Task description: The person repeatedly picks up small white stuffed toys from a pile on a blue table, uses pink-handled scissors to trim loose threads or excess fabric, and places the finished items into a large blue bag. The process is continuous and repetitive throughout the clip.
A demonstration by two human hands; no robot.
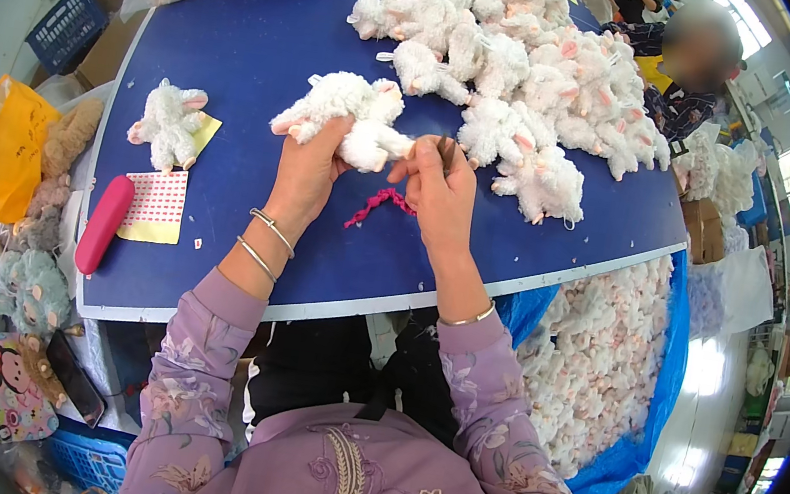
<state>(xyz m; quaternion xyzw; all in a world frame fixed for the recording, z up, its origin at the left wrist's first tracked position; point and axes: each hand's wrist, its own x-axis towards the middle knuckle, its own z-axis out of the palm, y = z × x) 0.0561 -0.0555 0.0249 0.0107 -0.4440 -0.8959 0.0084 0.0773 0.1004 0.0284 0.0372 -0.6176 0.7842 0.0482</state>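
Observation:
My left hand (314, 160) is closed around a fluffy white plush toy (349, 104) with pinkish ears, held just above the blue table. At the toy's right end, the fingers of my right hand (438, 190) pinch close to one of its limbs. A small dark metal tool (446, 150), perhaps thread snips, sticks up from that hand; its lower part is hidden by the fingers. Beneath the right hand a twisted magenta cord (379, 203) trails over the tabletop. Whether it is tied to the tool I cannot tell.
White plush toys (540, 75) are heaped at the back right. One plush toy (168, 122), a sticker sheet (157, 203) and a pink case (104, 223) lie on the left of the table (245, 236). A blue-lined bin (667, 356) of plush stands right; a person (687, 76) sits beyond.

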